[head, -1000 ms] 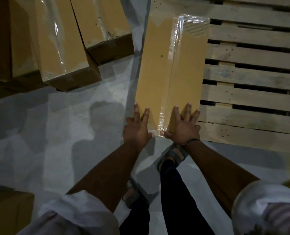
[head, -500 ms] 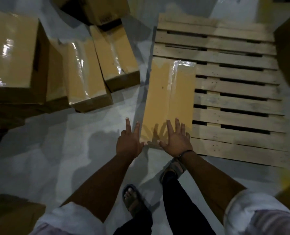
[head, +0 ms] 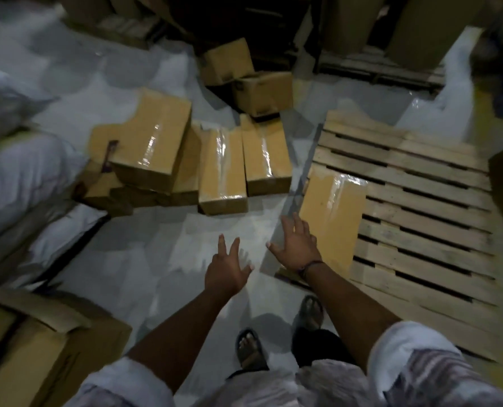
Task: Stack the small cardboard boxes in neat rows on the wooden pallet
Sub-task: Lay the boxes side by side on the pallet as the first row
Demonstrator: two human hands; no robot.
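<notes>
Item 1, wooden pallet (head: 406,163): lies flat on the floor (head: 156,254), right of view.
Item 2, placed box (head: 332,212): I log one taped cardboard box lying lengthwise along the pallet's left edge.
Item 3, loose boxes (head: 224,168): a cluster on the floor left of the pallet and apart from it, some piled on others.
Item 4, left hand (head: 226,271): grip released, fingers spread over bare floor, holding nothing.
Item 5, right hand (head: 297,245): grip released, fingers splayed at the placed box's near left corner. I cannot tell whether it touches.
</notes>
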